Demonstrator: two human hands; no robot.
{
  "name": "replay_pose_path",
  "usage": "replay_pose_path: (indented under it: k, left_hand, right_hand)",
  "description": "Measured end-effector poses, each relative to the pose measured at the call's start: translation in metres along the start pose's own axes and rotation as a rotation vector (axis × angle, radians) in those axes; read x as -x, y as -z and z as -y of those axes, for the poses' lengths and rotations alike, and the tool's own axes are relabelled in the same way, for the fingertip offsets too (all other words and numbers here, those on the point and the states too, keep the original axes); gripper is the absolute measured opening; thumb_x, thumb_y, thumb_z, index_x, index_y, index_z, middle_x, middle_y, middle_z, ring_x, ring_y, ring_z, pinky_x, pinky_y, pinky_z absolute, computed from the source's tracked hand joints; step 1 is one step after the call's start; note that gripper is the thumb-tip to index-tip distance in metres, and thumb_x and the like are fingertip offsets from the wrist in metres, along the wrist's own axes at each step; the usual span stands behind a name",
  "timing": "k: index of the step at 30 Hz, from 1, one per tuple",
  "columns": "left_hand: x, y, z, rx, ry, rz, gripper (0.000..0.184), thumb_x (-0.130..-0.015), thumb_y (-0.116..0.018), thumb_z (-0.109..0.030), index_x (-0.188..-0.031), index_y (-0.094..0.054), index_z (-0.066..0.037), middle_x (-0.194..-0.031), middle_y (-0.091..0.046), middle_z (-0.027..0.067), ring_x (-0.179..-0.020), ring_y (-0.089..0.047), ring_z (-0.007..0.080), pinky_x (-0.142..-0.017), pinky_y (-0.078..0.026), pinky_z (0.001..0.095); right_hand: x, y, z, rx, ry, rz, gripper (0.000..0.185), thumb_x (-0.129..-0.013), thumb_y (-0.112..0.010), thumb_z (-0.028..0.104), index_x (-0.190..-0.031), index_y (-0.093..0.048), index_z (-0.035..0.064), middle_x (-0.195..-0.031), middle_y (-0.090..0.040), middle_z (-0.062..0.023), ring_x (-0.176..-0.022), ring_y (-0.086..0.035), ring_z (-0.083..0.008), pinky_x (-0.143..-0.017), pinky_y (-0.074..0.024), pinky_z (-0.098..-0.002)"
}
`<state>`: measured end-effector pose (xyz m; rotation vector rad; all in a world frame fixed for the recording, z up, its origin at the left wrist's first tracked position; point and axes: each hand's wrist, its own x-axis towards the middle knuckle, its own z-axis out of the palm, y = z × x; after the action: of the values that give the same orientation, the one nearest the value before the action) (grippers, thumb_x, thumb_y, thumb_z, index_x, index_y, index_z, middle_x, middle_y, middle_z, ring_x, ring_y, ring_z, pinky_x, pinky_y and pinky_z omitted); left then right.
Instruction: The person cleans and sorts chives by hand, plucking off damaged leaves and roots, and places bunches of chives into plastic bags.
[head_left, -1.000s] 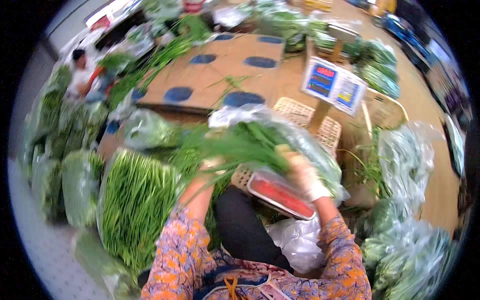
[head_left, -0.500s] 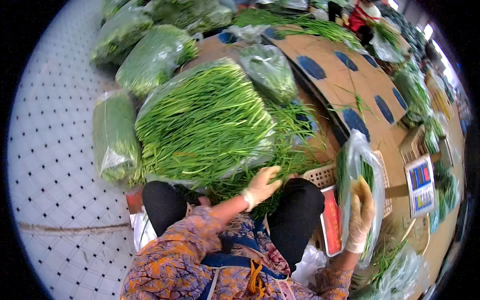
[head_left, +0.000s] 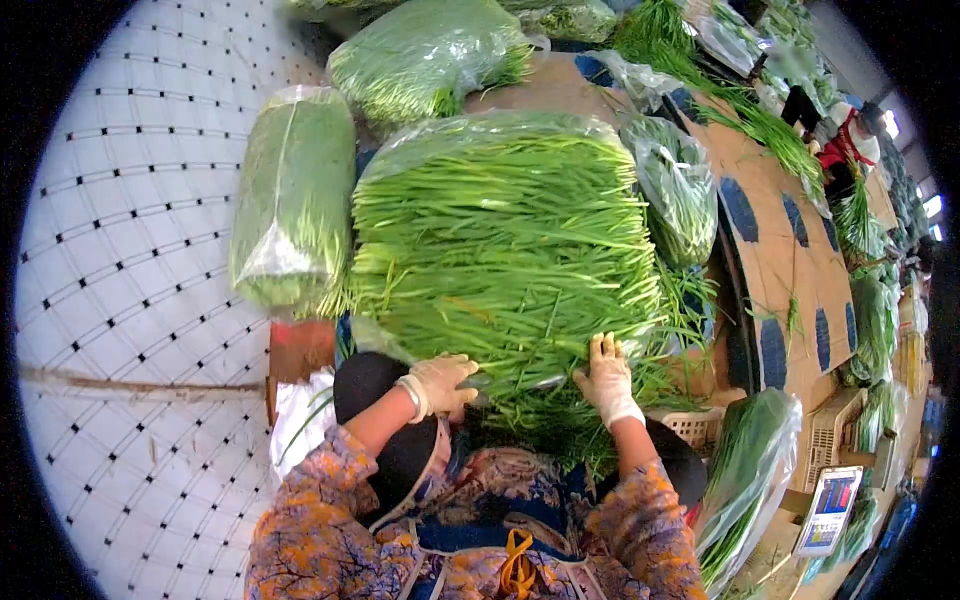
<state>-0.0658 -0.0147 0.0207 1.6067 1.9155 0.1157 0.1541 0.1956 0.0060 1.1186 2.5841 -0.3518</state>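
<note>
The left hand in a cream glove (head_left: 441,386) is reaching in from the near left, its fingers pointing rightward along the near edge of a broad, rectangular bundle of long green stalks in clear plastic (head_left: 500,235); whether they are gripping anything cannot be told. The right hand in a cream glove (head_left: 607,382) is resting palm down at the bundle's near right, fingers extending farward, close together, thumb apart. The bundle is lying centrally.
</note>
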Motion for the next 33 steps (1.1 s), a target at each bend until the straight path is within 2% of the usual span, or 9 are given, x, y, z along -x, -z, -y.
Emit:
replay_pose_path:
  k: [3, 8, 10, 12, 18, 26, 28, 30, 33]
  left_hand:
    - [-0.018, 0.036, -0.006, 0.121, 0.088, -0.196, 0.038, -0.082, -0.051, -0.032, -0.11, -0.054, -0.008, -0.107, -0.056, 0.013, -0.099, -0.053, 0.0292, -0.084, -0.043, 0.0361]
    - [-0.076, 0.064, -0.021, 0.238, -0.108, -0.541, 0.029, -0.083, -0.051, -0.027, -0.107, -0.055, -0.01, -0.097, -0.058, 0.0118, -0.088, -0.056, 0.029, -0.072, -0.047, 0.0361]
    - [-0.087, 0.068, -0.032, 0.336, -0.098, -0.517, 0.026, -0.083, -0.052, -0.024, -0.103, -0.056, -0.008, -0.098, -0.058, 0.0122, -0.088, -0.056, 0.0296, -0.074, -0.047, 0.0349]
    - [-0.09, 0.066, -0.037, 0.27, -0.138, -0.501, 0.027, -0.084, -0.051, -0.023, -0.105, -0.055, -0.007, -0.098, -0.058, 0.0121, -0.088, -0.056, 0.0301, -0.074, -0.047, 0.0356]
    - [-0.094, 0.075, -0.044, 0.271, -0.22, -0.479, 0.03, -0.081, -0.056, -0.021, -0.107, -0.054, -0.007, -0.098, -0.058, 0.0138, -0.082, -0.058, 0.0301, -0.068, -0.048, 0.0355]
    - [-0.106, 0.071, -0.054, 0.293, -0.28, -0.441, 0.031, -0.08, -0.056, -0.022, -0.107, -0.055, -0.005, -0.098, -0.059, 0.0125, -0.082, -0.058, 0.0286, -0.068, -0.048, 0.0355]
    - [-0.108, 0.067, -0.053, 0.301, -0.297, -0.402, 0.032, -0.08, -0.056, -0.022, -0.107, -0.055, -0.005, -0.098, -0.059, 0.0125, -0.082, -0.058, 0.0289, -0.068, -0.048, 0.0358]
    - [-0.107, 0.068, -0.053, 0.313, -0.286, -0.381, 0.032, -0.08, -0.056, -0.022, -0.107, -0.055, -0.004, -0.098, -0.059, 0.0124, -0.083, -0.058, 0.0292, -0.068, -0.048, 0.0359]
    - [-0.107, 0.068, -0.052, 0.308, -0.268, -0.329, 0.032, -0.08, -0.055, -0.022, -0.107, -0.054, -0.005, -0.097, -0.059, 0.0122, -0.083, -0.058, 0.0291, -0.068, -0.048, 0.0361]
  right_hand:
    - [-0.004, 0.034, -0.026, -0.243, 0.222, 0.216, 0.07, -0.076, -0.061, 0.035, -0.128, -0.031, -0.0001, -0.131, -0.031, -0.027, -0.123, -0.031, -0.0372, -0.103, -0.0266, -0.0346]
    - [-0.047, 0.074, -0.076, -0.36, 0.018, -0.105, 0.03, -0.08, -0.056, 0.023, -0.106, -0.054, 0.0074, -0.093, -0.06, -0.0152, -0.087, -0.057, -0.0297, -0.076, -0.0465, -0.0357]
    - [-0.073, 0.078, -0.094, -0.132, 0.145, -0.368, 0.034, -0.077, -0.056, 0.014, -0.109, -0.048, 0.0075, -0.099, -0.056, -0.0152, -0.094, -0.053, -0.0295, -0.078, -0.0441, -0.0383]
    - [-0.092, 0.094, -0.102, -0.042, -0.026, -0.296, 0.045, -0.074, -0.055, 0.007, -0.116, -0.041, 0.0058, -0.107, -0.053, -0.0171, -0.1, -0.05, -0.0315, -0.088, -0.0411, -0.0366]
    - [-0.167, 0.108, -0.093, 0.043, 0.288, -0.428, 0.068, -0.061, -0.047, -0.011, -0.126, -0.034, 0.0037, -0.128, -0.038, -0.017, -0.122, -0.034, -0.0299, -0.102, -0.0288, -0.0335]
    - [-0.244, 0.128, -0.062, 0.179, 0.171, -0.084, 0.087, -0.059, -0.064, 0.005, -0.134, -0.021, 0.0052, -0.137, -0.026, -0.0167, -0.126, -0.028, -0.0294, -0.103, -0.0268, -0.0309]
    - [-0.249, 0.132, -0.065, 0.075, 0.195, -0.04, 0.09, -0.058, -0.067, 0.013, -0.134, -0.019, 0.0048, -0.127, -0.04, -0.0197, -0.12, -0.038, -0.0302, -0.099, -0.0322, -0.031]
    - [-0.244, 0.141, -0.068, 0.01, -0.016, 0.257, 0.088, -0.056, -0.071, 0.021, -0.131, -0.027, 0.0039, -0.113, -0.052, -0.0212, -0.111, -0.047, -0.032, -0.094, -0.0375, -0.033]
    - [-0.235, 0.128, -0.095, 0.063, 0.148, 0.241, 0.075, -0.053, -0.075, 0.035, -0.116, -0.047, 0.0036, -0.106, -0.057, -0.0202, -0.105, -0.051, -0.0327, -0.09, -0.0397, -0.0365]
